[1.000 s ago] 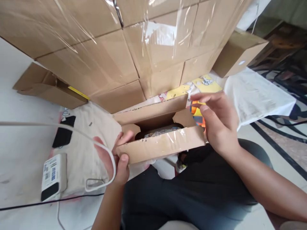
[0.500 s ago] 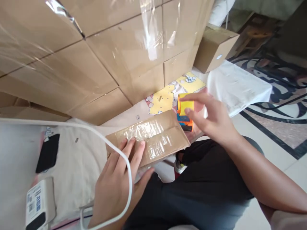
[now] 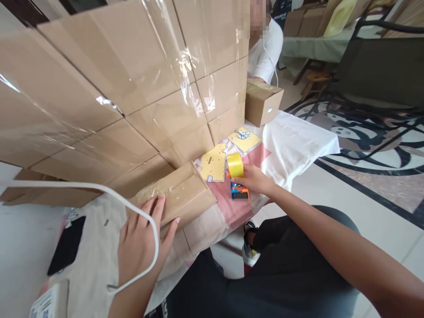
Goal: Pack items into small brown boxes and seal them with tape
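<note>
A long taped cardboard box [image 3: 188,194] lies on the patterned cloth in front of a stack of cartons. My left hand [image 3: 142,243] rests on the near left part of this box, fingers spread and thumb along its near side. To the right of the box, my right hand [image 3: 256,179] has its thumb and fingers around a tape dispenser with a yellow roll [image 3: 235,165] and a blue and orange body. The dispenser stands on the red part of the cloth, apart from the box.
Tall taped cartons [image 3: 159,110] rise behind. A smaller box [image 3: 263,104] stands at the back right, near a person in a white top [image 3: 270,48]. A black phone [image 3: 67,245] lies left. A white cable [image 3: 109,190] arcs before my left hand.
The view has shifted, bringing the person into sight. The dispenser now stands on the cloth, away from the box's right end. The long box has moved back against the stack, with my left hand still on it.
</note>
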Tool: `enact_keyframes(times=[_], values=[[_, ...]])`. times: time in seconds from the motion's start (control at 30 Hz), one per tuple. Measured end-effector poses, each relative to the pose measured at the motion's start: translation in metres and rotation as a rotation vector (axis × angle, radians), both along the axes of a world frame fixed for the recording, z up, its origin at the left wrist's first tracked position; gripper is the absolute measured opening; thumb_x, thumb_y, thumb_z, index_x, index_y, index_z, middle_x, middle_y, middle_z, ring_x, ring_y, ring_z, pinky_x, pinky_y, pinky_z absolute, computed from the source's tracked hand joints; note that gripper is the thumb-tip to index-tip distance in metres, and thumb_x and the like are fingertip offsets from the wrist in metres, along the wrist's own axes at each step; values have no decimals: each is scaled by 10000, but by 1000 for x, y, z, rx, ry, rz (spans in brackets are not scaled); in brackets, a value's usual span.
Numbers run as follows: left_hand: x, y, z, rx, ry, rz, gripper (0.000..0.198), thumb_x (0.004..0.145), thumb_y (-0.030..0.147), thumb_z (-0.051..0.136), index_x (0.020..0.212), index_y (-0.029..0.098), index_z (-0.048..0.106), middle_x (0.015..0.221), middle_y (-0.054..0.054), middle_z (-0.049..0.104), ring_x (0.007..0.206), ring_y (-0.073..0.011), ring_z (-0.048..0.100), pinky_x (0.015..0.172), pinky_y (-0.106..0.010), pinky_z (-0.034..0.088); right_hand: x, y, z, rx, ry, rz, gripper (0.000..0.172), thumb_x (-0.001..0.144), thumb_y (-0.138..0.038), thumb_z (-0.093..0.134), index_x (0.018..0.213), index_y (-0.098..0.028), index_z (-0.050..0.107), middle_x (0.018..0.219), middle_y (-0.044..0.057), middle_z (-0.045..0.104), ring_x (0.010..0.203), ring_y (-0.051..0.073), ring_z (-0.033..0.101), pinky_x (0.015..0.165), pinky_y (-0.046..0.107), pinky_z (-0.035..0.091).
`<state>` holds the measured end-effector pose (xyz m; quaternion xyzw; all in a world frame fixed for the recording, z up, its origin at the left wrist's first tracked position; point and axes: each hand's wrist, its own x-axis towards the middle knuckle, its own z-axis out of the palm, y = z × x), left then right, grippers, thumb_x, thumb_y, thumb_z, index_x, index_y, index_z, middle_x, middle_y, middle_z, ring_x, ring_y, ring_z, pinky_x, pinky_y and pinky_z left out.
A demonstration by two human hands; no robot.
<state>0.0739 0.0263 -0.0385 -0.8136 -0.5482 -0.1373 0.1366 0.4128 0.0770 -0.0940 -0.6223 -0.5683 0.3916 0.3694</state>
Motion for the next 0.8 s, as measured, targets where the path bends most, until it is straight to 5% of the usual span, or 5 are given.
enact_keyframes(times=[0.27,0.37,0.67,0.8], values=[[21,9,-3,134,69,-29,487,960,512,506,1234,124,614,1179,-161,704,1035,-338,654,864,-432,441,-4,-25,7,275,86,69,185,880,-335,663,943,-162,645,814,34,711,748,197,681,687,312,571],[23,19,-2,188,158,-61,449,950,531,502,1084,135,664,1023,-151,721,933,-322,658,866,-434,431,-10,-37,16,425,119,115,227,922,-331,617,1055,-150,646,1016,89,728,930,229,698,856,371,583],[44,14,-13,382,-7,-70,396,942,455,555,1212,197,689,1160,-150,701,1006,-322,638,793,-419,420,-51,-69,43,422,496,232,435,962,-545,584,1187,-173,585,1143,145,711,1067,264,696,927,414,580],[37,25,-21,361,34,-132,393,946,455,556,1235,244,716,1260,-115,706,1103,-345,616,869,-469,436,-66,-75,42,546,417,233,361,980,-481,551,1154,-169,605,1078,138,698,995,244,688,882,388,587]])
